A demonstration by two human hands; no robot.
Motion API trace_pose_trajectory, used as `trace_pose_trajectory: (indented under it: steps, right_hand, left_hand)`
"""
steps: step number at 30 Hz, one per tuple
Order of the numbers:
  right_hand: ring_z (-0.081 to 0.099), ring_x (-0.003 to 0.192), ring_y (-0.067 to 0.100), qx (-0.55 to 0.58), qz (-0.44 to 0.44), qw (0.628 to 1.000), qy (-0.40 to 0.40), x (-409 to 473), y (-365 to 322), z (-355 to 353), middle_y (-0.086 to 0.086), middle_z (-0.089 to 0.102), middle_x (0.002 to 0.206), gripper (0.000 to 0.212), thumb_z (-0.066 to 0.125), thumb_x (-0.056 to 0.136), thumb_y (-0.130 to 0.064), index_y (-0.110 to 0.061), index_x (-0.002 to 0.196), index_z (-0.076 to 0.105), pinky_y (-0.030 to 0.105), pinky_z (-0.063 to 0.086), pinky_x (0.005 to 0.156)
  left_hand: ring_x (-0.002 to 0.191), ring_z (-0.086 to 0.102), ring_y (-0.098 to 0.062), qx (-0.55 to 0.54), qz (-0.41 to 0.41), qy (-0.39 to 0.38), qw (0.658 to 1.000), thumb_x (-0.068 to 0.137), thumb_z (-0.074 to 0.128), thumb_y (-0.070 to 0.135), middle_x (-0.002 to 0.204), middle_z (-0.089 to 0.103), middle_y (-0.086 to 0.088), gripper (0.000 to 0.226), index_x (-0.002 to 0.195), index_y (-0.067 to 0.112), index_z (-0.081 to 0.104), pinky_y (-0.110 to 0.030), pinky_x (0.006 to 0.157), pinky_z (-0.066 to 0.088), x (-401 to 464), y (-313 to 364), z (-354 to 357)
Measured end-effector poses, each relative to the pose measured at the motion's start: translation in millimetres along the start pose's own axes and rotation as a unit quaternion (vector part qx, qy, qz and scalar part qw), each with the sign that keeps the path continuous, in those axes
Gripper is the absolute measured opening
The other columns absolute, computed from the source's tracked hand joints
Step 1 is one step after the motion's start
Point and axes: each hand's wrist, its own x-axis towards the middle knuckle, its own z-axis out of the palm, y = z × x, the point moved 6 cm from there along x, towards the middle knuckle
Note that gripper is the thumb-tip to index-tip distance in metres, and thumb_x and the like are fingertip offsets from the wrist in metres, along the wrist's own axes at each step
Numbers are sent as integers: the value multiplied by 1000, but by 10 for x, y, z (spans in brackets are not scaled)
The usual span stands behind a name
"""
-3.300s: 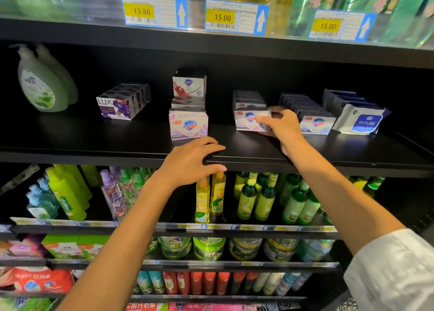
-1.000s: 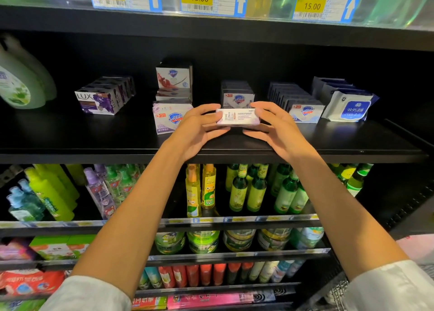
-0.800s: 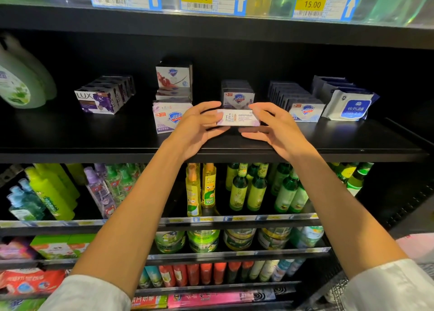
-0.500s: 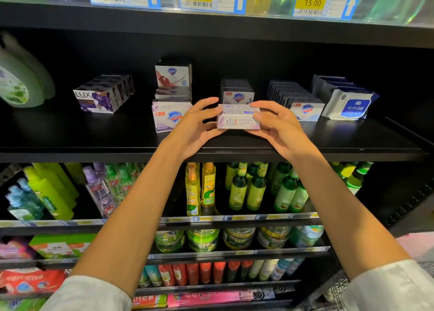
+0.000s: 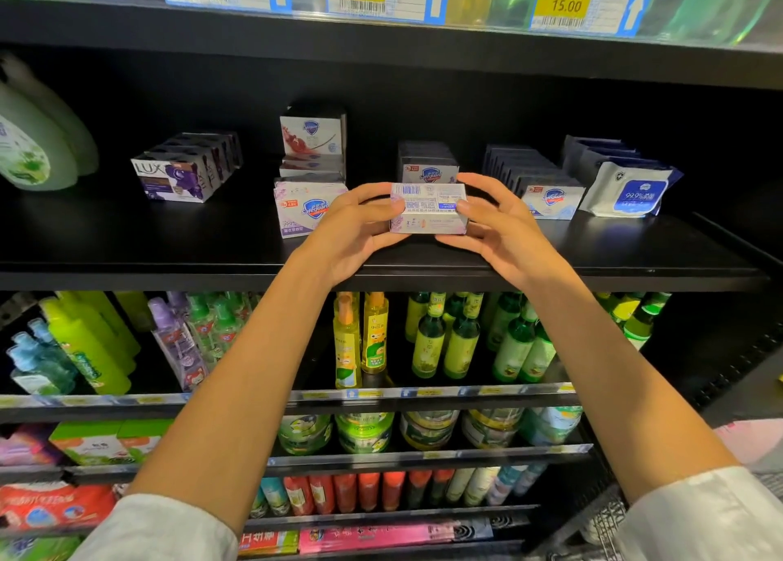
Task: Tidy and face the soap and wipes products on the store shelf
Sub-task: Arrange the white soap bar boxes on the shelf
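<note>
Soap box (image 5: 428, 208): now barcode-side up

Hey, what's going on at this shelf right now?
A person is tidying the soap shelf. Both hands, the left hand and the right hand, hold one soap box between them above the shelf front, its barcode side facing the camera. It is not yet set down. Behind it sits a row of Safeguard boxes, with a stacked Safeguard pile to the left and wipes packs to the right.
</note>
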Motion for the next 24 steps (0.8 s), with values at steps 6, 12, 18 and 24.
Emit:
trace_pose_trajectory:
  steps: [6,12,18,24]
  right_hand:
    - [71,119,33,-16,20,1000,12,15,16,0,13,73,128,47,65,102,-8,-14,146,53,51,59,99]
    - [70,120,31,-24,5,1000,10,8,14,-23,13,73,129,46,67,99,-2,-13,143,56,48,59,98]
    - [69,122,32,-21,-7,1000,9,12,19,-34,16,70,131,48,67,96,7,-10,140,58,50,59,99]
    - [67,124,33,-32,-10,999,-1,22,18,-26,19,69,132,49,66,97,5,-12,143,55,51,57,102]
  left_hand:
    - [120,70,-30,22,14,-9,1000,96,65,-6,130,72,-14,50,141,12,56,-46,104,56,-9,1,-3]
    - [118,71,-33,12,8,-4,1000,97,67,1,130,71,-15,45,140,12,57,-54,100,58,-15,0,15]
    - [120,70,-33,8,3,3,1000,100,67,9,133,69,-16,41,140,14,58,-53,96,60,-13,-5,20]
    - [117,71,-31,27,13,2,1000,102,64,6,128,72,-15,39,139,11,56,-54,98,59,-12,-3,15]
